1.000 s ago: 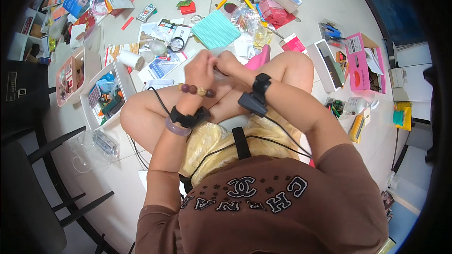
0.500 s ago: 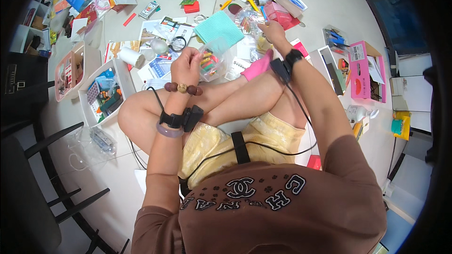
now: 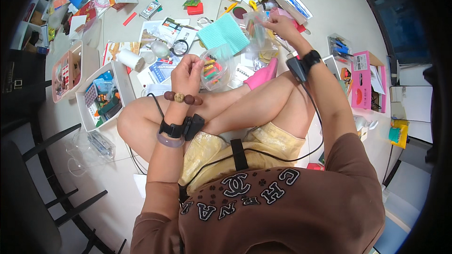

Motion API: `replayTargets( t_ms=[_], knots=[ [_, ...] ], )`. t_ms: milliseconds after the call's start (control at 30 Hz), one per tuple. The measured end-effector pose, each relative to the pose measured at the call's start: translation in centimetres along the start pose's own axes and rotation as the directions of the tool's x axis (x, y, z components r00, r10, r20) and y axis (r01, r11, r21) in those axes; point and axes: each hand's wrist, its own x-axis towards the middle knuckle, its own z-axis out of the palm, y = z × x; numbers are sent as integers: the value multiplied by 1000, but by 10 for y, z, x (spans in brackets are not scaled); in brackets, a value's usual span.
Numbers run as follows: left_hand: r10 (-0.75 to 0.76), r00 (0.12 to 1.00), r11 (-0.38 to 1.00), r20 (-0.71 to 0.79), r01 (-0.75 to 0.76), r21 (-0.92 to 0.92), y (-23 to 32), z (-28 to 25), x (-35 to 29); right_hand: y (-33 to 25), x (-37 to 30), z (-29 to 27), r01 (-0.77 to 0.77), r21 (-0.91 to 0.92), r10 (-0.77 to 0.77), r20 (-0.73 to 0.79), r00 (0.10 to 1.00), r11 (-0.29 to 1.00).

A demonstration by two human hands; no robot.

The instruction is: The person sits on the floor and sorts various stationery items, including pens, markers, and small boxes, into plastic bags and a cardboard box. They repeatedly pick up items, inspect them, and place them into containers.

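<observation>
Two bare hands work apart above the crossed legs, each drawn narrow at the fingertips. The left hand (image 3: 186,74) pinches the near edge of a clear plastic holder (image 3: 216,68), tub or bag I cannot tell, with red, yellow and green pieces inside; gripping only the edge probably keeps it upright and its contents in view. The right hand (image 3: 283,27) reaches farther out, thumb and fingers closed on what looks like the edge of a clear plastic bag (image 3: 256,35), likely held high so that it hangs with its load at the bottom; what it contains is too blurred to name. Between the two, a mint-green textured sheet (image 3: 223,34) lies flat, just beyond the holder. Near the right hand's bag, a foot in a pink sock (image 3: 264,76) rests on the floor. Left of the left hand, a black-rimmed magnifier (image 3: 179,47) and a white roll (image 3: 130,59) lie among papers. Farther out, a white bin (image 3: 126,84) stands by the left knee and a pink box (image 3: 361,82) beyond the right arm, both open at the top, presumably to leave their contents within reach.
</observation>
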Motion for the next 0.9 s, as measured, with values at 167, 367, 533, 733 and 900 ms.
replayTargets(
  t_ms=[167, 367, 533, 733, 900],
  knots=[
    [0, 1000, 1000, -22, 0, -20, -6, -1, -1, -45, -54, -43, -67, 236, 38, 126, 991, 969],
    [135, 983, 979, -121, -113, 172, 24, -7, -17, -82, -106, -73, -206, 582, 85, 228, 970, 787],
    [73, 992, 798, 105, 5, -603, 73, 18, -60, -106, -165, -77, -213, 712, 5, 283, 959, 669],
    [24, 692, 119, 721, 714, -690, 72, 56, -81, -96, -215, -45, -232, 565, 45, 324, 945, 792],
    [-94, 703, 143, 705, 711, -689, 38, 88, -84, -63, -247, -32, -85, 204, 108, -105, 989, 975]
  ],
)
